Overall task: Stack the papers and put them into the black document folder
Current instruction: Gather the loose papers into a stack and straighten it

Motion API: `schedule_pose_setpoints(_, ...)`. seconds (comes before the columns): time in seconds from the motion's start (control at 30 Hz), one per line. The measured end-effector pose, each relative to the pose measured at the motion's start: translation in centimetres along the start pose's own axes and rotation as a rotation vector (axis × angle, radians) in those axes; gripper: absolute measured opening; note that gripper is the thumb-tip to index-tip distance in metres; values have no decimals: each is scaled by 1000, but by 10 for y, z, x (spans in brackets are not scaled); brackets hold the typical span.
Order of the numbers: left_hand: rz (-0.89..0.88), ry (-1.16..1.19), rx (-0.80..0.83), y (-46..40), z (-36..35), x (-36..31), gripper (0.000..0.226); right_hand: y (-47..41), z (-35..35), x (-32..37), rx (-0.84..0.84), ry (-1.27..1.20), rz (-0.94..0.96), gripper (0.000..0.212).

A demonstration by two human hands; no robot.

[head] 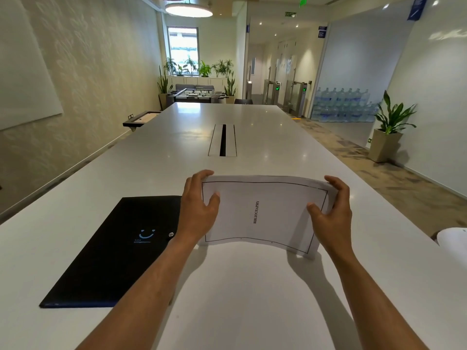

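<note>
Folder: shut, flat near the table's near edge, awaiting filling. Papers: beside it, bowed, gripped at both short edges by left hand and right hand, likely for squaring.

Foosball tbl, water bottles, plant.

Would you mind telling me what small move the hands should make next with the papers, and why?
Probably set the papers down: both the left hand and the right hand hold them, and the black folder lies closed, so a hand must be freed to open it.
</note>
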State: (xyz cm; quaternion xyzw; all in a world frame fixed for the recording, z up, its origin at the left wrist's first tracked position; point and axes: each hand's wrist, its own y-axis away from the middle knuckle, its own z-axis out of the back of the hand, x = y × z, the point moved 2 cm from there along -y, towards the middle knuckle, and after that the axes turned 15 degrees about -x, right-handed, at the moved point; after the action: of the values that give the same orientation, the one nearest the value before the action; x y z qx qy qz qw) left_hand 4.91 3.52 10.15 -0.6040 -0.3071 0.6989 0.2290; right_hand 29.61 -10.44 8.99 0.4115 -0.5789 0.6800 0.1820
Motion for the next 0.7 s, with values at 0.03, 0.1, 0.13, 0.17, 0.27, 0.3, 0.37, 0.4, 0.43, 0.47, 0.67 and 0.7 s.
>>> schedule_pose_setpoints(0.03, 21, 13, 6, -1, 0, 1, 44, -1, 0, -1, 0, -4, -8, 70)
schedule_pose_setpoints(0.1, 79, 39, 22, -2, -1, 3, 46, -3, 0, -3, 9, -9, -42, 74)
schedule_pose_setpoints(0.13, 104, 54, 22, -2, -1, 3, 47, -3, 1, -4, 15, -3, -61, 76)
schedule_pose_setpoints(0.17, 122, 72, 17, -1, -1, 4, 48, -4, 1, -6, 20, 7, -79, 78)
schedule_pose_setpoints(0.27, 169, 127, -1, 0, -2, 8, 52, -5, 0, -9, 36, 10, -142, 79)
schedule_pose_setpoints(0.3, 188, 137, -5, 1, -2, 9, 54, -4, 0, -10, 42, -10, -161, 77)
schedule_pose_setpoints(0.37, 225, 150, -6, 3, -4, 13, 55, -1, 1, -11, 47, -63, -188, 70)
schedule_pose_setpoints(0.4, 244, 155, -2, 4, -5, 15, 55, 2, 1, -13, 46, -85, -206, 65)
schedule_pose_setpoints(0.43, 262, 155, 3, 7, -7, 18, 54, 4, 1, -15, 46, -99, -231, 60)
schedule_pose_setpoints(0.47, 282, 147, 4, 10, -8, 21, 52, 8, 1, -18, 48, -106, -261, 54)
schedule_pose_setpoints(0.67, 390, 93, 19, 37, -12, 42, 42, 34, 2, -39, 79, -113, -346, 36)
schedule_pose_setpoints(0.7, 408, 95, 25, 42, -12, 46, 40, 38, 3, -43, 85, -110, -362, 36)
